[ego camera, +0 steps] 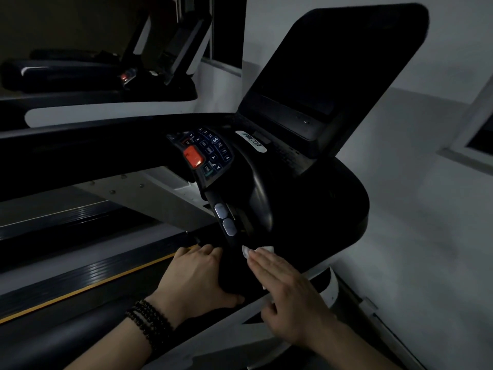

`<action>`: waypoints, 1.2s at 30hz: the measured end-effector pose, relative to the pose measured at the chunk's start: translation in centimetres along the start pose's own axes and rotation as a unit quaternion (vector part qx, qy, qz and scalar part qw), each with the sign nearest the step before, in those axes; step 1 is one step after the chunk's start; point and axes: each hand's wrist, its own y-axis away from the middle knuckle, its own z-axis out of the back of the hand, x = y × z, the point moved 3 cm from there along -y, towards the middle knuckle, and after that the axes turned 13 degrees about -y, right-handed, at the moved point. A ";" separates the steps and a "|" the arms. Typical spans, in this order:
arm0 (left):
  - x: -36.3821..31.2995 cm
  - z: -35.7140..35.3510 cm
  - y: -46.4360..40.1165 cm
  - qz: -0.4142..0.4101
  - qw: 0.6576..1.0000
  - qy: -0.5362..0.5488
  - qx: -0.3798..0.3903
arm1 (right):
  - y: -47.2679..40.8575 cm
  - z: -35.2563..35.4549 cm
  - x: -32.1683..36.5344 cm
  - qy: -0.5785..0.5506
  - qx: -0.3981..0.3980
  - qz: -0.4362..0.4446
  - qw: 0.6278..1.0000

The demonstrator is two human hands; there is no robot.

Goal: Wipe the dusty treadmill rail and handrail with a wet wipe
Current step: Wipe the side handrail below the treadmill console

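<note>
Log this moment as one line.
right hand flat, pressing wet wipe on handrail | left hand gripping handrail | wipe in progress

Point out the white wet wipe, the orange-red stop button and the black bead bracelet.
white wet wipe (260, 249), head view, crumpled edge showing past the right fingertips
orange-red stop button (192, 156), head view, centre of its face
black bead bracelet (150, 320), head view, strands on the left wrist

Most of the wet wipe (258, 250) lies hidden under the right hand (286, 292). The left hand (198, 279) has its fingertips lost behind the dark handrail (256, 198). Both forearms run off the bottom edge. Keypad (210, 148) labels are too small to read.
</note>
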 end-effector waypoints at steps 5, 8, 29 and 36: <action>0.0 0.0 0.3 0.007 1.000 -0.001 -0.008 | -0.1 0.0 0.1 0.010 -0.007 0.012 1.000; 0.0 0.0 0.4 0.010 1.000 0.001 -0.009 | -0.3 0.0 0.0 -0.001 -0.001 0.015 1.000; 6.8 2.7 9.6 0.250 0.965 0.031 -0.075 | -8.8 0.7 6.5 -0.082 -0.013 0.184 0.979; 10.3 4.4 14.6 0.353 0.931 0.002 -0.091 | -11.9 0.0 11.1 -0.091 -0.007 0.252 0.963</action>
